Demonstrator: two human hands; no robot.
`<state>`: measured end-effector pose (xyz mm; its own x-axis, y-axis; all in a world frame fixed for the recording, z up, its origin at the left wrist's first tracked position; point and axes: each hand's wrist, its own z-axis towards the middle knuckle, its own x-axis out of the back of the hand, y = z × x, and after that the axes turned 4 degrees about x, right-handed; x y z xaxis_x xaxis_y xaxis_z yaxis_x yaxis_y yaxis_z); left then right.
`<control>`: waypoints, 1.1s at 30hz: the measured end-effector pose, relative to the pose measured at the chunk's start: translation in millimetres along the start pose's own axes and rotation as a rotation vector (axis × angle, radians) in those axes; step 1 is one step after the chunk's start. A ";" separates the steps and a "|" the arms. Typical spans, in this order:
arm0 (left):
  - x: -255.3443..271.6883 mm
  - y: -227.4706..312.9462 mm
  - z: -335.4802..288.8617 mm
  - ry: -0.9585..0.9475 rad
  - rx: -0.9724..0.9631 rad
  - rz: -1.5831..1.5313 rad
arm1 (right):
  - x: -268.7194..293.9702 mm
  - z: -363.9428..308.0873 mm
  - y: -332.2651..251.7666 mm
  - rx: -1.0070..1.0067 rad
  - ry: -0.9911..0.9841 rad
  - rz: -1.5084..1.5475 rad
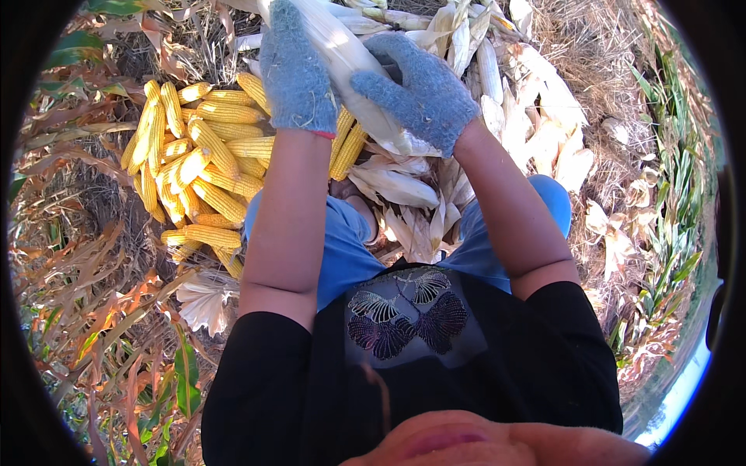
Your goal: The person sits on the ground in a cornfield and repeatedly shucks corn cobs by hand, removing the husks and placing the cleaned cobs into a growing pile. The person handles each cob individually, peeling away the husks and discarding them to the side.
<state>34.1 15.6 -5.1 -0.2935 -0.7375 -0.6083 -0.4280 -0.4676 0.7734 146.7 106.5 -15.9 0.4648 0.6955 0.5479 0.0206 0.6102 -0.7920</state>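
Both my hands wear fuzzy grey-blue work gloves. Between them, at the top middle, an ear of corn [342, 50] lies slanted, still wrapped in its pale dry husk. My left hand [297, 74] is closed on its left side. From the right, my right hand [426, 92] grips the same husk, its fingers reaching across it. Beneath and left of my left hand lies a pile of bare yellow corn cobs [214, 155]. Loose husks [400, 186] lie under my right hand, between my knees.
More pale husks and unpeeled ears [536, 101] are heaped at the upper right. Dry straw [614, 46] covers the ground. Dried corn stalks and leaves [85, 272] line the left side; green-leaved stalks [676, 179] stand along the right. My blue-trousered knees flank the husks.
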 end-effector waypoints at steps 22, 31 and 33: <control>19.6 15.9 17.6 -0.049 -0.012 0.076 | 6.5 7.5 25.7 -0.073 0.052 0.059; 5.6 25.3 21.2 -0.380 0.121 -0.238 | 12.8 5.9 21.6 -0.214 -0.073 0.733; 3.6 24.1 11.3 -0.228 0.108 -0.128 | 9.6 9.3 17.8 -0.023 0.003 0.582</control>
<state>13.1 7.2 9.3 -0.4112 -0.5412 -0.7335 -0.5586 -0.4863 0.6720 143.3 127.5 -22.2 0.4076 0.9129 0.0200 -0.2196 0.1193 -0.9683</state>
